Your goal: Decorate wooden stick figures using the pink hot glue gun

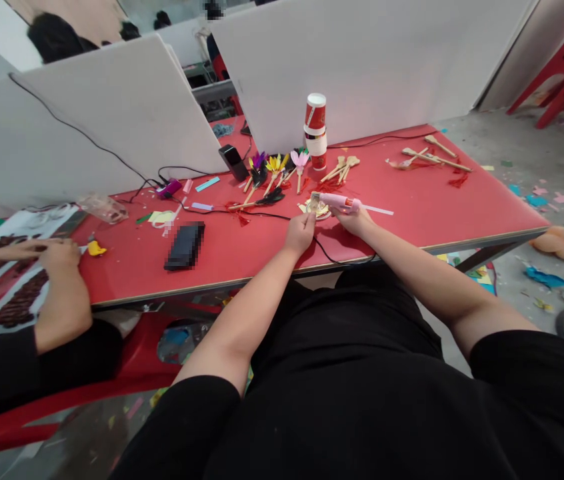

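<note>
My right hand (353,217) is wrapped round a pink glue gun (338,200), whose nozzle points left. A pale glue stick (379,211) sticks out behind it. My left hand (301,230) pinches a small pale piece (315,199) right at the nozzle. Under the nozzle, several cream pieces (323,211) lie in a small pile. Behind my hands are a pink flower on a stick (299,161), a yellow flower (275,165) and wooden sticks with cream tops (348,167).
Stacked red and white cups (316,137) stand near the white partition (362,67). More sticks (432,157) lie at the right of the red table (442,207). A black cable runs by my hands. A dark phone-like object (185,245) and another person's hands (57,253) are at left.
</note>
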A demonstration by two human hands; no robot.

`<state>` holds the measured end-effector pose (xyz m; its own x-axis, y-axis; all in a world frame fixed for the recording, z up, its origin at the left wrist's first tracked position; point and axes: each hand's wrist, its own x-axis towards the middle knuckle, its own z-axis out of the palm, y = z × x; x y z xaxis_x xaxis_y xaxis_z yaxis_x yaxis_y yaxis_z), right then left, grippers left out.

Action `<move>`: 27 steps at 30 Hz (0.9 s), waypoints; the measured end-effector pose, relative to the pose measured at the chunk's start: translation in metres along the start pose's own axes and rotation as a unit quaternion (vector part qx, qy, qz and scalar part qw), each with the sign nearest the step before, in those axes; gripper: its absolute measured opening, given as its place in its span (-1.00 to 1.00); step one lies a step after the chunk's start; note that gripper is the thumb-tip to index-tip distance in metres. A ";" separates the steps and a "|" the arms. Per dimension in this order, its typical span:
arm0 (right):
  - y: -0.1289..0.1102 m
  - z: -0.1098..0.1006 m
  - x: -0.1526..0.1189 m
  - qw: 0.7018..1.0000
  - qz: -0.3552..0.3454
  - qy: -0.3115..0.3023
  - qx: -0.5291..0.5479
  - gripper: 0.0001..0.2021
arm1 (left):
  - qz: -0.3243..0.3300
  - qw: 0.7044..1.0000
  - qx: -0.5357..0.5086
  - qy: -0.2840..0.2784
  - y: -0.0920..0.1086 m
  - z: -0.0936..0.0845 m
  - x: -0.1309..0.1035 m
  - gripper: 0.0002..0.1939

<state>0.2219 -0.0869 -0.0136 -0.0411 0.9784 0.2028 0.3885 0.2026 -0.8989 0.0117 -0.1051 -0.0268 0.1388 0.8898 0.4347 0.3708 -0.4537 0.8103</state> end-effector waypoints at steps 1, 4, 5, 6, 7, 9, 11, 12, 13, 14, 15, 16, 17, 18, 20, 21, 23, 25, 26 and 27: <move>-0.001 0.000 0.000 1.000 0.003 0.000 -0.003 -0.72 | 0.001 1.000 0.002 0.001 0.000 0.000 0.000 -0.29; -0.002 0.000 -0.001 1.000 0.013 0.002 -0.014 -0.71 | 0.003 1.000 0.008 0.003 0.000 0.000 0.000 -0.29; -0.003 -0.001 -0.001 1.000 0.015 0.003 -0.017 -0.70 | 0.004 1.000 0.010 0.003 0.000 0.000 0.000 -0.29; -0.004 -0.001 -0.002 1.000 0.017 0.004 -0.019 -0.71 | 0.004 1.000 0.012 0.003 0.000 -0.001 0.000 -0.29; -0.005 -0.001 -0.002 1.000 0.019 0.005 -0.021 -0.72 | 0.005 1.000 0.014 0.003 0.000 -0.001 0.000 -0.29; -0.007 -0.002 -0.003 0.999 0.024 0.005 -0.024 -0.72 | 0.008 1.000 0.016 0.003 0.001 -0.001 0.000 -0.29; -0.009 -0.002 -0.005 0.999 0.030 0.001 -0.026 -0.71 | 0.010 1.000 0.017 0.005 0.003 -0.002 0.000 -0.28; -0.009 -0.003 -0.005 0.999 0.031 0.000 -0.026 -0.71 | 0.010 1.000 0.017 0.007 0.003 -0.002 0.000 -0.28; -0.009 -0.003 -0.005 0.999 0.031 -0.002 -0.026 -0.71 | 0.011 1.000 0.017 0.008 0.004 -0.002 0.000 -0.27; -0.010 -0.004 -0.005 0.999 0.030 -0.003 -0.025 -0.71 | 0.011 1.000 0.017 0.009 0.004 -0.002 0.000 -0.27; -0.009 -0.004 -0.005 0.999 0.027 -0.003 -0.024 -0.72 | 0.011 1.000 0.016 0.010 0.005 -0.002 -0.001 -0.27; -0.009 -0.004 -0.005 0.999 0.025 -0.003 -0.022 -0.72 | 0.010 1.000 0.016 0.011 0.005 -0.002 -0.001 -0.27; -0.008 -0.004 -0.005 1.000 0.022 -0.003 -0.020 -0.71 | 0.008 1.000 0.015 0.011 0.005 -0.002 -0.001 -0.26; -0.008 -0.003 -0.005 1.000 0.019 -0.003 -0.017 -0.71 | 0.007 1.000 0.014 0.011 0.005 -0.002 -0.001 -0.26; -0.005 -0.001 -0.006 1.000 0.009 -0.008 -0.006 -0.72 | 0.002 1.000 0.011 0.012 0.005 -0.002 -0.001 -0.26; -0.004 0.001 -0.006 1.000 0.002 -0.015 0.003 -0.73 | 0.000 1.000 0.008 0.012 0.004 -0.002 -0.001 -0.26; 0.000 0.004 -0.007 0.999 -0.015 -0.032 0.023 -0.75 | -0.006 1.000 0.000 0.015 0.003 -0.002 -0.001 -0.27; 0.005 0.003 -0.006 0.999 -0.016 -0.015 0.045 -0.69 | -0.012 1.000 -0.012 0.016 0.002 -0.002 -0.001 -0.28; 0.007 0.002 -0.004 0.999 -0.008 0.007 0.053 -0.63 | -0.017 1.000 -0.020 0.015 0.002 -0.003 -0.001 -0.29; 0.010 -0.001 -0.002 0.998 0.002 0.033 0.062 -0.58 | -0.022 0.999 -0.030 0.013 0.001 -0.003 -0.002 -0.29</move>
<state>0.2267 -0.0869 -0.0225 0.0231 0.9752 0.2202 0.2722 0.2058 -0.9400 0.0095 -0.1071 -0.0257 0.0993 0.9076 0.4080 0.3203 -0.4174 0.8504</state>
